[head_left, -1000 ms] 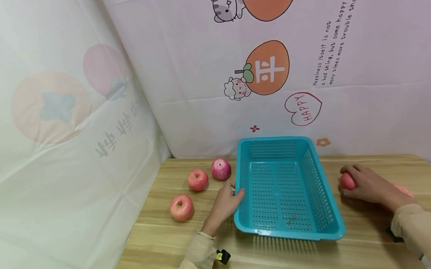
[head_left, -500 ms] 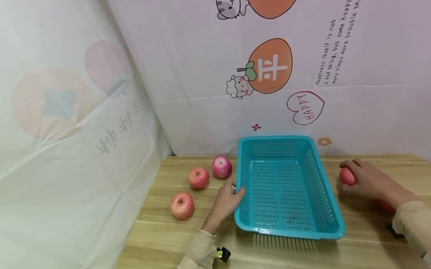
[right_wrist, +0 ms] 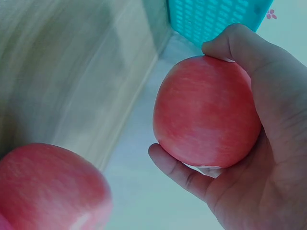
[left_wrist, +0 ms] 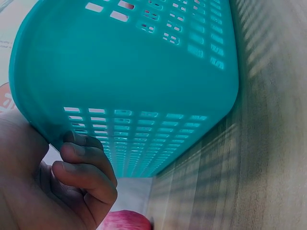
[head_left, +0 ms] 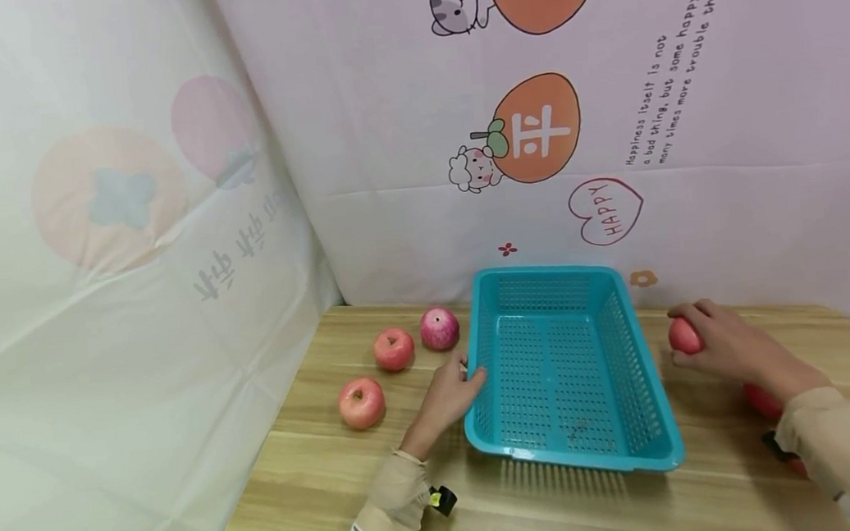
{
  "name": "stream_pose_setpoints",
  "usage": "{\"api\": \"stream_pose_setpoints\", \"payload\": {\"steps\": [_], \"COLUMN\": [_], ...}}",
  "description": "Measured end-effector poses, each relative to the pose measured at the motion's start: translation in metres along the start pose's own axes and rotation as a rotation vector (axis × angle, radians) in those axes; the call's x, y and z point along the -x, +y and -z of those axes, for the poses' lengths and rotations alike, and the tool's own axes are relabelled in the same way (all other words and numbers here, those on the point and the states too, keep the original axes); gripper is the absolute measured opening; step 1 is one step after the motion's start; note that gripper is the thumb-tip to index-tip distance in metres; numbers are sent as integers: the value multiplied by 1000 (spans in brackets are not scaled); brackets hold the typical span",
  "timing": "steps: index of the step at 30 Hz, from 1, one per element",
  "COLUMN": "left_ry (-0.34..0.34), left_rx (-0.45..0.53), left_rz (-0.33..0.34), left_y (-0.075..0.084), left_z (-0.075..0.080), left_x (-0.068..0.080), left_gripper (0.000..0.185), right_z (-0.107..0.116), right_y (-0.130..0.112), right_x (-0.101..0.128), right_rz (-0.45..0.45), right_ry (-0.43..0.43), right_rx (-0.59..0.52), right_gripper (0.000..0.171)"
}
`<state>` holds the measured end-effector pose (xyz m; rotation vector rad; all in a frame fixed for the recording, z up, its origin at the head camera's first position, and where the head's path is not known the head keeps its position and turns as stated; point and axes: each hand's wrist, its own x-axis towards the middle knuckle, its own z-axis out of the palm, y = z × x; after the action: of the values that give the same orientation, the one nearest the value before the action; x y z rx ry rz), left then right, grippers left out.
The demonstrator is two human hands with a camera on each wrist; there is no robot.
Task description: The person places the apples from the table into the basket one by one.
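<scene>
Three apples point(head_left: 394, 349) lie near the table's point(head_left: 322, 486) left edge. The left hand point(head_left: 445, 396) grips the left rim of the teal basket point(head_left: 567, 371), steadying it. Right of the basket, the right hand point(head_left: 727, 347) grasps an apple point(right_wrist: 206, 110) just above the table; I'd lift it clear over the rim before lowering it.

Red apple point(head_left: 685, 336) beside teal basket point(head_left: 566, 371)

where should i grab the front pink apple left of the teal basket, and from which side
Take the front pink-red apple around its widest middle, coming down from above. It sits upright with its stem dimple facing up, apart from the other two apples, so fingers should fit on both flanks. The left hand, now gripping the teal plastic basket's rim, is nearest.
</scene>
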<state>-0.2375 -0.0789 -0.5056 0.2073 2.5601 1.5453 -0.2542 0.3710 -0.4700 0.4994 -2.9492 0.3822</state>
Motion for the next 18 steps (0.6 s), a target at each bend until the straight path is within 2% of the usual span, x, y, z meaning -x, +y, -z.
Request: {"api": "stream_pose_setpoints", "payload": {"steps": [5, 18], "left_ry": [11, 36], "left_rx": [-19, -46], "left_rz": [-4, -8], "left_y": [-2, -2], "left_z": [-1, -2], "left_x": [-1, -1], "left_gripper": [26, 29], "right_z": [8, 21], "right_y": [-4, -10], "right_x": [-3, -7], "right_rz": [-33, -44], "right_ry": [-42, -60], "right_rx": [10, 37], "right_gripper": [70, 73]}}
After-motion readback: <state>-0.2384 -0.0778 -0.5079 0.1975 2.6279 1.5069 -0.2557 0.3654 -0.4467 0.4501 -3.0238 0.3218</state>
